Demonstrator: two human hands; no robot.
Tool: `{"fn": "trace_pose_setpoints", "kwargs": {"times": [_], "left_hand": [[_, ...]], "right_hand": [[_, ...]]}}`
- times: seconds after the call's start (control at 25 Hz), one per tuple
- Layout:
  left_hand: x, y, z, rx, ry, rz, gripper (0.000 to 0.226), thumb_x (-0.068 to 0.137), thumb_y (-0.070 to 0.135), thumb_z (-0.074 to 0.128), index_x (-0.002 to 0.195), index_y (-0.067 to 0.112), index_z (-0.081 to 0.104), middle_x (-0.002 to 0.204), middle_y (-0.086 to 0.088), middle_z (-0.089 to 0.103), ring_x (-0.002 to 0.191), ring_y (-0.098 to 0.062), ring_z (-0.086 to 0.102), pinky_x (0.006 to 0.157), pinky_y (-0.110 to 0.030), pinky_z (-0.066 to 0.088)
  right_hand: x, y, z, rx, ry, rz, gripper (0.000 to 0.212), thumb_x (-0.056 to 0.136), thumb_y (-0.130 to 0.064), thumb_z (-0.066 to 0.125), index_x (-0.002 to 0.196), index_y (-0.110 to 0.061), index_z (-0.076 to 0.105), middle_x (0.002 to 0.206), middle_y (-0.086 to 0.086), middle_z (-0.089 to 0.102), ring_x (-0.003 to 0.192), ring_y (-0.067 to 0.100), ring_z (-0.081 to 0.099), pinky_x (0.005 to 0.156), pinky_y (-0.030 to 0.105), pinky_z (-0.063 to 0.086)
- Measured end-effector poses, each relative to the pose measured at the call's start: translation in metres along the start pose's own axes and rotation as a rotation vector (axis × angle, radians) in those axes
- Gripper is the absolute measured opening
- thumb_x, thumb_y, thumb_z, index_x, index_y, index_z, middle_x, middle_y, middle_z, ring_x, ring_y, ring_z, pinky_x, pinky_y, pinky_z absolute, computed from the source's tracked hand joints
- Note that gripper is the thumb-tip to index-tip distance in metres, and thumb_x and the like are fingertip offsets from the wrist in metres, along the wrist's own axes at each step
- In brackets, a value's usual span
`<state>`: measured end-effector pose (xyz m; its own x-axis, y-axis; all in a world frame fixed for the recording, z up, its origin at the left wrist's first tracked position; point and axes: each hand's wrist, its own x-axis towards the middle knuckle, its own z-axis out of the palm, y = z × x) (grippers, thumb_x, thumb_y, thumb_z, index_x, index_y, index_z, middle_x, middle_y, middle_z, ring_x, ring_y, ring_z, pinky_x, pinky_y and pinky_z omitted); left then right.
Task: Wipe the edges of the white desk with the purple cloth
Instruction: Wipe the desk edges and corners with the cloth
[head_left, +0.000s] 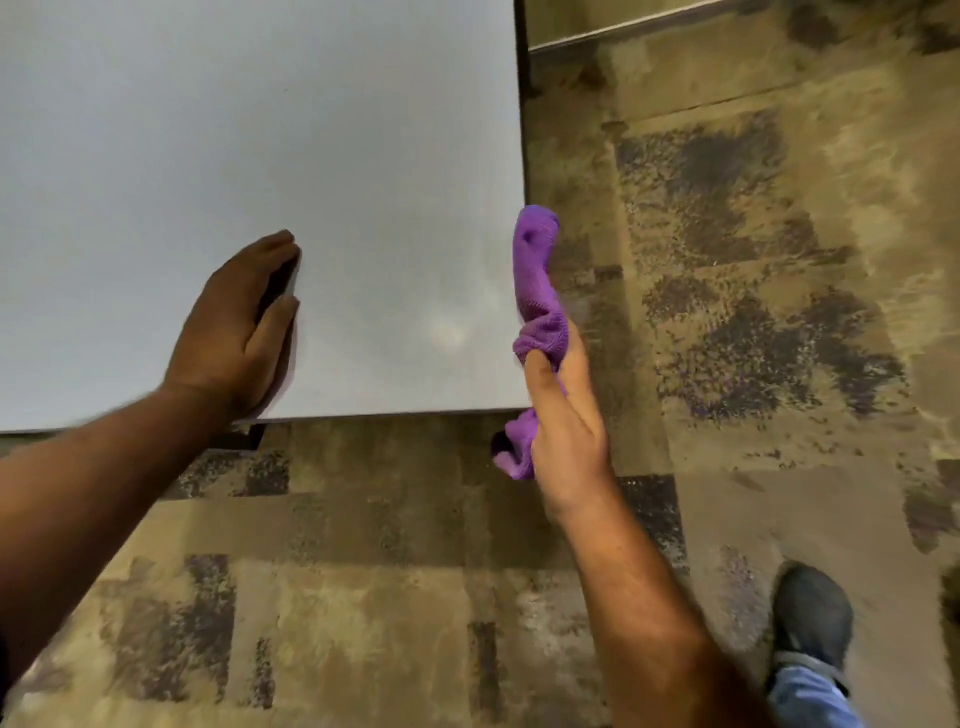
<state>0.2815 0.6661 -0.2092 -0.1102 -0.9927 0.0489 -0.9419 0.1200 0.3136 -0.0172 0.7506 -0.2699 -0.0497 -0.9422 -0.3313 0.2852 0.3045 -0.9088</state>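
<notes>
The white desk (260, 130) fills the upper left of the head view, its near right corner at the middle. My right hand (563, 431) grips the bunched purple cloth (537, 280) and holds it against the desk's right edge, just beyond that corner. One end of the cloth sticks up along the edge, another hangs below my palm. My left hand (236, 327) lies flat on the desk top near the front edge, fingers together, holding nothing.
Mottled brown and grey carpet tiles (727, 260) cover the floor to the right of and in front of the desk. My dark shoe (810, 613) and blue trouser leg show at the lower right. A wall base runs along the top right.
</notes>
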Motion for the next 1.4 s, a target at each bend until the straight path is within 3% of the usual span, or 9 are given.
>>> {"fn": "trace_pose_setpoints", "kwargs": {"times": [0.08,0.12,0.16,0.24,0.48,0.8,1.08,1.32,1.4], "left_hand": [[0.0,0.002,-0.001,0.017,-0.025,-0.009,0.058,0.106,0.034,0.041,0.162,0.019,0.04,0.17,0.001,0.038,0.158,-0.019,0.033,0.128,-0.029,0.023],[0.003,0.003,-0.002,0.021,-0.034,-0.018,0.058,0.106,0.035,0.04,0.162,0.02,0.038,0.17,0.002,0.037,0.158,-0.018,0.032,0.128,-0.027,0.022],[0.004,0.003,-0.003,0.02,-0.038,-0.026,0.058,0.107,0.036,0.039,0.163,0.02,0.038,0.171,0.002,0.037,0.159,-0.018,0.032,0.129,-0.027,0.021],[0.004,0.004,-0.003,0.013,-0.038,-0.035,0.058,0.107,0.035,0.039,0.163,0.019,0.039,0.17,0.0,0.038,0.159,-0.02,0.033,0.132,-0.037,0.024],[0.01,0.003,-0.003,0.024,-0.032,-0.059,0.057,0.107,0.033,0.038,0.162,0.02,0.041,0.171,0.0,0.038,0.159,-0.022,0.033,0.129,-0.056,0.025],[0.006,0.003,-0.002,0.055,-0.014,-0.017,0.054,0.108,0.024,0.042,0.161,0.011,0.042,0.169,-0.01,0.04,0.157,-0.028,0.035,0.131,-0.045,0.026],[-0.006,0.01,-0.003,0.051,0.018,-0.018,0.054,0.111,0.027,0.039,0.162,0.011,0.039,0.17,-0.009,0.037,0.158,-0.024,0.033,0.132,-0.027,0.018],[-0.021,0.01,-0.003,0.011,0.125,-0.018,0.045,0.104,0.032,0.04,0.138,0.015,0.062,0.136,-0.011,0.067,0.123,-0.02,0.059,0.107,-0.021,0.041],[-0.022,0.006,-0.001,-0.092,0.09,-0.069,0.045,0.105,0.028,0.045,0.145,0.014,0.059,0.145,-0.012,0.064,0.133,-0.022,0.059,0.116,-0.023,0.042]], "right_hand": [[0.023,-0.015,-0.008,0.02,-0.049,0.009,0.053,0.103,-0.038,0.052,0.155,-0.049,0.047,0.153,-0.016,0.061,0.083,-0.004,0.072,0.067,0.034,0.059],[0.043,-0.023,-0.008,0.035,-0.064,-0.021,0.054,0.106,-0.026,0.051,0.16,-0.033,0.047,0.159,-0.01,0.058,0.119,0.002,0.071,0.096,0.038,0.061],[0.065,-0.034,-0.005,0.037,-0.071,-0.042,0.053,0.109,-0.015,0.05,0.161,-0.02,0.046,0.163,-0.001,0.054,0.143,0.01,0.058,0.121,0.04,0.047],[0.117,-0.057,0.006,-0.014,-0.071,-0.053,0.051,0.111,-0.002,0.047,0.161,-0.008,0.044,0.167,0.008,0.048,0.156,0.019,0.044,0.133,0.045,0.032],[0.217,-0.11,0.028,-0.065,0.02,-0.059,0.041,0.11,0.002,0.046,0.149,0.001,0.056,0.146,0.021,0.065,0.139,0.034,0.061,0.121,0.051,0.046],[0.074,-0.053,0.009,-0.133,0.054,-0.131,0.044,0.101,0.014,0.045,0.143,0.009,0.059,0.153,0.026,0.058,0.149,0.039,0.051,0.129,0.053,0.036],[-0.015,-0.01,0.021,-0.177,0.376,-0.218,0.036,0.102,0.004,0.048,0.131,0.0,0.069,0.134,0.021,0.069,0.121,0.034,0.065,0.112,0.047,0.052],[-0.055,0.018,0.072,-0.03,0.734,-0.295,0.038,0.105,0.002,0.052,0.142,0.007,0.054,0.14,0.025,0.06,0.131,0.035,0.058,0.115,0.036,0.048],[-0.061,0.021,0.097,0.067,0.817,-0.265,0.05,0.104,0.003,0.057,0.152,0.007,0.042,0.15,0.027,0.048,0.141,0.036,0.048,0.114,0.017,0.037]]}}
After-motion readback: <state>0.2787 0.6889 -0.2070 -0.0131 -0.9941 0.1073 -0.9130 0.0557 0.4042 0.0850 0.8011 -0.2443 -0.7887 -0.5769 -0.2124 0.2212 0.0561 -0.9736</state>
